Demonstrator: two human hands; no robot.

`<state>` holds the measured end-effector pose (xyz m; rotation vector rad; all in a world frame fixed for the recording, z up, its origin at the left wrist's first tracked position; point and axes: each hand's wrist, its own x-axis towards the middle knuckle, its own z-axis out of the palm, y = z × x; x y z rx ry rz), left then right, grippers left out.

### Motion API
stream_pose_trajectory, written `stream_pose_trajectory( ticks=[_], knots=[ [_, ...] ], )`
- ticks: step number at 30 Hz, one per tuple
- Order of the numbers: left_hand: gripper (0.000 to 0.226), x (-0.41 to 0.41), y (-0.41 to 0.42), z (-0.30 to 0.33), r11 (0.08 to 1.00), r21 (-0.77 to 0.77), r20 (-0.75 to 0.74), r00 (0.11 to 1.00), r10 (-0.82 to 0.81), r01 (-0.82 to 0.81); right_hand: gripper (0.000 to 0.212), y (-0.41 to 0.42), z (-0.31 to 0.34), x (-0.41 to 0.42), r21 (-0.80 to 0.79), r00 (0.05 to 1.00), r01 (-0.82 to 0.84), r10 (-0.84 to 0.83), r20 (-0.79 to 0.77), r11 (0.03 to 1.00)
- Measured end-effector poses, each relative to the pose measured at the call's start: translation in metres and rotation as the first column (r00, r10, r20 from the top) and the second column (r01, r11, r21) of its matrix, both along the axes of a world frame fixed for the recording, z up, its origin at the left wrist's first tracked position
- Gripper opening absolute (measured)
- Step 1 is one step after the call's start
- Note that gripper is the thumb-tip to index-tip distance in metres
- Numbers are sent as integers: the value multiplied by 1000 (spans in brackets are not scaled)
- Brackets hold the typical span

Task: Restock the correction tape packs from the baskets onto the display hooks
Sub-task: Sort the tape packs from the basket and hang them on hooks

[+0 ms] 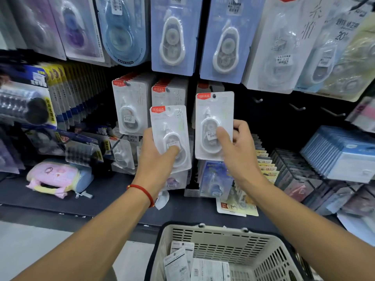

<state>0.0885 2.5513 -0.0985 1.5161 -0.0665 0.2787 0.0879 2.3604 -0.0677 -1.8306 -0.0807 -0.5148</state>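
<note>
Basket point(213, 236) below; hands point(160, 159) point(235, 147) hold red-labelled packs point(170, 126) point(215, 122)

Dark pegboard display wall point(274, 122) with bare metal hooks point(297, 108), above a dark shelf ledge point(113, 191); pale grey floor point(30, 246) at lower left.

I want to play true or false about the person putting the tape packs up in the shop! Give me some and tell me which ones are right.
1. Each hand holds one white correction tape pack. True: the left hand grips one pack, the right hand another.
2. The basket is empty. False: several packs lie in it.
3. A red cord circles the left wrist. True.
4. Every hook is full. False: bare hooks stick out to the right of the packs.
5. A pink pouch lies on the shelf at the left. True.
</note>
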Motion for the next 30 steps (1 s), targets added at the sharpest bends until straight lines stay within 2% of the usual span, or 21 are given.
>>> stream_pose_trajectory(
  ticks=[9, 12, 14, 16, 18, 20, 22, 24, 27, 30],
  knots=[
    [44, -3, 3, 6, 996, 11, 66, 994, 87, -88, 31, 3, 6, 8, 103, 999, 41, -43, 23, 994],
    [49, -2, 3, 6, 994, 2, 71, 992, 107, -107, 32, 0, 6, 13, 105, 998, 66, -68, 13, 992],
    [53, -1, 3, 5, 992, -1, 75, 989, 126, -126, 45, -2, 3, 17, -3, 995, 77, -77, -58, 997],
    [58, 0, 3, 4, 992, 13, 75, 989, 127, -128, 61, -6, -1, 18, -191, 982, 131, -154, -111, 973],
    [61, 1, 1, 3, 996, 15, 67, 994, 91, -92, 53, -8, -4, 17, -281, 986, 133, -156, -61, 951],
    [63, 2, -1, 3, 1000, 14, 47, 999, 14, -15, 33, -2, -5, 11, -304, 998, -11, -8, -60, 953],
    [66, 1, -3, 4, 997, 20, 41, 996, -81, 80, 24, 6, -8, 5, -287, 980, -177, 144, -135, 941],
    [68, -1, -5, 3, 990, 18, 37, 990, -137, 137, 29, 12, -11, 2, -209, 969, -221, 189, -160, 953],
    [67, -3, -8, 2, 990, 60, 43, 990, -132, 129, 31, 15, -9, -1, -66, 981, -156, 146, -129, 986],
    [67, -5, -11, 5, 985, 86, 30, 988, -151, 148, 28, 13, -8, 0, -9, 993, -51, 50, -108, 999]
  ],
)
